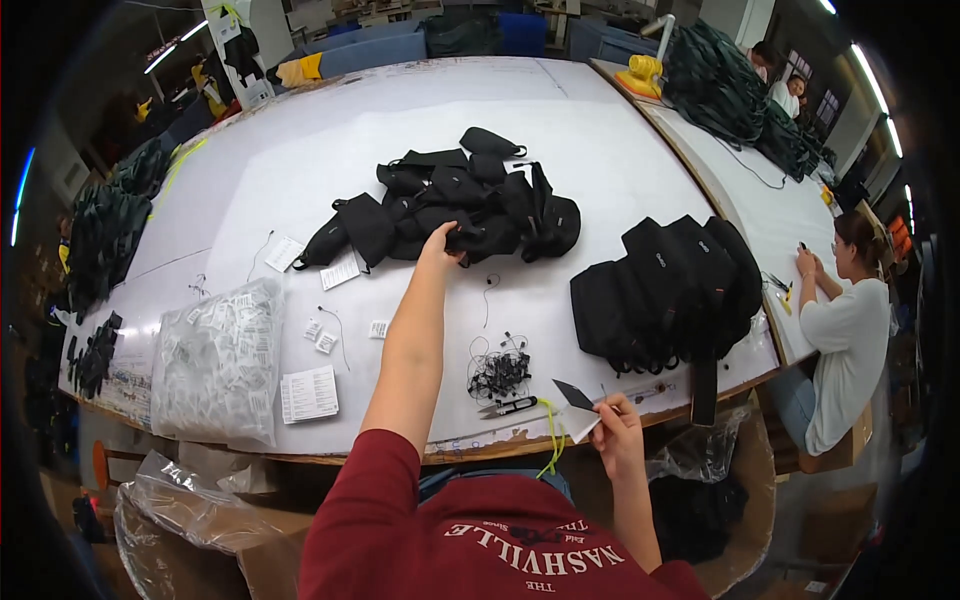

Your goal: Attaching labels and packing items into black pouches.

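Observation:
My left hand (443,244) is stretched out to the near edge of a heap of small black bags (430,190). Its fingers curl at a black bag (485,236) there, partly hidden by the cloth. Close to my body, beyond the table's near edge, my right hand (618,432) pinches a black tag (573,393) and a white card (580,424) between thumb and fingers. Between my hands lies a tangle of black tag strings (498,372), with a pair of thread snips (508,407) just below it.
Stacked black bags (670,290) stand at the right. On the left are a clear plastic bag of white packets (218,360) and a pile of printed cards (310,394). A co-worker (845,330) sits at the right. Cardboard boxes with plastic liners (195,515) stand below the table.

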`<state>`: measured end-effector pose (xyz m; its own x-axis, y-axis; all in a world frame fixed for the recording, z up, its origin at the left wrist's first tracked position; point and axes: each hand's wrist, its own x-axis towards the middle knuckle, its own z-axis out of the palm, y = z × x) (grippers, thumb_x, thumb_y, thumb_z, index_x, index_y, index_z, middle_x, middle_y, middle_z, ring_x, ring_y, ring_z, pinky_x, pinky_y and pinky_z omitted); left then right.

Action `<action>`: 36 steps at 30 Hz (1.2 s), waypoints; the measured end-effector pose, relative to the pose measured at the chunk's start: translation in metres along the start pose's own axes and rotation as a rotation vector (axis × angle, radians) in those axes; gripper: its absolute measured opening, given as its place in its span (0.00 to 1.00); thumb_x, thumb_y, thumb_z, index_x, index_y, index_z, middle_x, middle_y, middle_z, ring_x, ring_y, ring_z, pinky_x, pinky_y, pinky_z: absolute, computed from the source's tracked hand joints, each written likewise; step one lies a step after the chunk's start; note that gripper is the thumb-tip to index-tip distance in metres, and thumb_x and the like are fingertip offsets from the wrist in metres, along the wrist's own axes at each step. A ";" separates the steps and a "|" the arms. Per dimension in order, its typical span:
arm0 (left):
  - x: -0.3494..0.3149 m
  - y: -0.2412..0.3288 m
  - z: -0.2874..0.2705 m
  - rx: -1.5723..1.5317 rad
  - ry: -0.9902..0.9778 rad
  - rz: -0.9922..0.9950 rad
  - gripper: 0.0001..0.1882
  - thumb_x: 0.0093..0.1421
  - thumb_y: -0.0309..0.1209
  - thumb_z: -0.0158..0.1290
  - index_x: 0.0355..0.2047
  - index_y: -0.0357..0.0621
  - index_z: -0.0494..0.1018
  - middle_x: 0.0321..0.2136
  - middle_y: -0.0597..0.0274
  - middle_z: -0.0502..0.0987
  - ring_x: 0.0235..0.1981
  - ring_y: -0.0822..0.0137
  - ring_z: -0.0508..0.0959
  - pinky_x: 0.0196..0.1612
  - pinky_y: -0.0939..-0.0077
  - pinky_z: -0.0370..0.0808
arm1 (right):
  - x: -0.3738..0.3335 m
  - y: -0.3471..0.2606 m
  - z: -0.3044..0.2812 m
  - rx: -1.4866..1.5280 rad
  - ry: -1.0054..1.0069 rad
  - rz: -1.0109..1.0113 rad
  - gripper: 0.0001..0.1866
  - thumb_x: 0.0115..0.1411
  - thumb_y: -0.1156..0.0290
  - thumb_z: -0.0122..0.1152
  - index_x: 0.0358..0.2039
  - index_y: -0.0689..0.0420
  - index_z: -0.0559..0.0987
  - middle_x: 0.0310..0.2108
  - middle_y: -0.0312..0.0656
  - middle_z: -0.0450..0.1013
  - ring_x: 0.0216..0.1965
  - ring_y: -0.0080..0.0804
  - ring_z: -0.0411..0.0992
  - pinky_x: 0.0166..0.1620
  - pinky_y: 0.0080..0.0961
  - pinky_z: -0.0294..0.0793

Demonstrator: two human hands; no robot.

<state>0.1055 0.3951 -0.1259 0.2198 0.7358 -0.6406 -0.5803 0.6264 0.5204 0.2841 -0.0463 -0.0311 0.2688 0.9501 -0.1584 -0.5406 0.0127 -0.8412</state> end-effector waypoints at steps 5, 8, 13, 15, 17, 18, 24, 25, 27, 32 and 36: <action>-0.046 -0.012 -0.011 0.086 -0.068 0.292 0.10 0.49 0.31 0.60 0.30 0.41 0.74 0.28 0.63 0.76 0.31 0.67 0.75 0.34 0.70 0.73 | 0.002 0.000 -0.008 0.006 0.054 -0.011 0.02 0.61 0.74 0.54 0.32 0.58 0.72 0.31 0.37 0.72 0.16 0.18 0.64 0.18 0.13 0.60; -0.104 -0.020 -0.043 0.042 -0.126 0.340 0.10 0.50 0.30 0.61 0.31 0.40 0.75 0.28 0.63 0.76 0.28 0.69 0.76 0.34 0.74 0.73 | 0.012 0.001 0.000 0.024 0.032 0.003 0.03 0.61 0.74 0.54 0.31 0.58 0.72 0.29 0.36 0.71 0.16 0.16 0.64 0.18 0.13 0.59; -0.223 -0.038 -0.109 0.282 -0.068 0.317 0.15 0.52 0.33 0.59 0.37 0.35 0.74 0.31 0.63 0.76 0.33 0.71 0.76 0.35 0.77 0.73 | 0.035 -0.001 0.029 -0.131 -0.103 0.101 0.04 0.60 0.72 0.55 0.30 0.59 0.73 0.23 0.33 0.69 0.17 0.14 0.64 0.16 0.10 0.56; -0.250 -0.051 -0.132 0.557 0.023 0.303 0.22 0.57 0.39 0.56 0.44 0.33 0.70 0.31 0.63 0.76 0.32 0.70 0.75 0.36 0.78 0.72 | 0.040 0.000 0.040 -0.216 -0.178 0.152 0.04 0.59 0.74 0.58 0.30 0.60 0.76 0.19 0.31 0.68 0.15 0.13 0.62 0.16 0.10 0.55; -0.255 -0.067 -0.170 0.619 0.098 0.398 0.23 0.58 0.41 0.55 0.45 0.34 0.69 0.32 0.63 0.75 0.31 0.71 0.74 0.36 0.77 0.72 | 0.041 0.002 0.054 -0.256 -0.247 0.194 0.04 0.58 0.74 0.59 0.29 0.61 0.77 0.18 0.30 0.68 0.14 0.12 0.61 0.17 0.10 0.54; -0.256 -0.078 -0.187 0.702 0.143 0.510 0.23 0.60 0.43 0.53 0.46 0.35 0.68 0.34 0.63 0.74 0.31 0.71 0.73 0.35 0.76 0.71 | 0.040 0.002 0.063 -0.355 -0.294 0.180 0.04 0.57 0.74 0.59 0.29 0.62 0.77 0.18 0.31 0.69 0.14 0.11 0.60 0.17 0.10 0.54; -0.293 -0.117 -0.183 1.153 0.486 1.184 0.21 0.52 0.25 0.56 0.48 0.47 0.70 0.36 0.61 0.65 0.36 0.61 0.65 0.41 0.71 0.66 | 0.032 0.013 0.087 -0.540 -0.336 0.163 0.04 0.56 0.74 0.62 0.30 0.61 0.80 0.15 0.28 0.67 0.15 0.10 0.59 0.19 0.11 0.53; -0.296 -0.113 -0.176 1.245 0.403 1.270 0.20 0.52 0.24 0.56 0.47 0.50 0.73 0.36 0.62 0.65 0.34 0.62 0.64 0.40 0.71 0.65 | 0.034 0.016 0.091 -0.608 -0.328 0.145 0.05 0.56 0.73 0.62 0.29 0.61 0.80 0.15 0.28 0.67 0.15 0.10 0.59 0.19 0.11 0.53; -0.300 -0.109 -0.161 1.336 0.289 1.345 0.16 0.49 0.22 0.57 0.38 0.56 0.79 0.32 0.65 0.64 0.31 0.65 0.61 0.37 0.73 0.62 | 0.036 0.019 0.099 -0.744 -0.325 0.103 0.06 0.55 0.71 0.63 0.28 0.61 0.80 0.15 0.27 0.66 0.16 0.09 0.58 0.19 0.11 0.53; -0.304 -0.108 -0.157 1.401 0.332 1.454 0.14 0.44 0.23 0.60 0.32 0.55 0.81 0.26 0.69 0.65 0.29 0.67 0.62 0.33 0.74 0.61 | 0.051 0.039 0.115 -0.931 -0.331 -0.034 0.08 0.54 0.66 0.63 0.28 0.57 0.81 0.09 0.31 0.62 0.13 0.13 0.57 0.19 0.18 0.54; -0.335 -0.116 -0.153 1.147 0.401 1.383 0.09 0.41 0.21 0.62 0.24 0.46 0.77 0.20 0.68 0.63 0.24 0.67 0.61 0.31 0.74 0.61 | 0.047 0.047 0.140 -1.049 -0.451 -0.147 0.06 0.53 0.65 0.63 0.28 0.53 0.81 0.10 0.38 0.65 0.11 0.25 0.62 0.18 0.22 0.58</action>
<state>-0.0207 0.0363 -0.0579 -0.1698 0.8253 0.5385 0.6324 -0.3278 0.7019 0.1596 0.0428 -0.0059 -0.1494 0.9888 -0.0015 0.4588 0.0679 -0.8859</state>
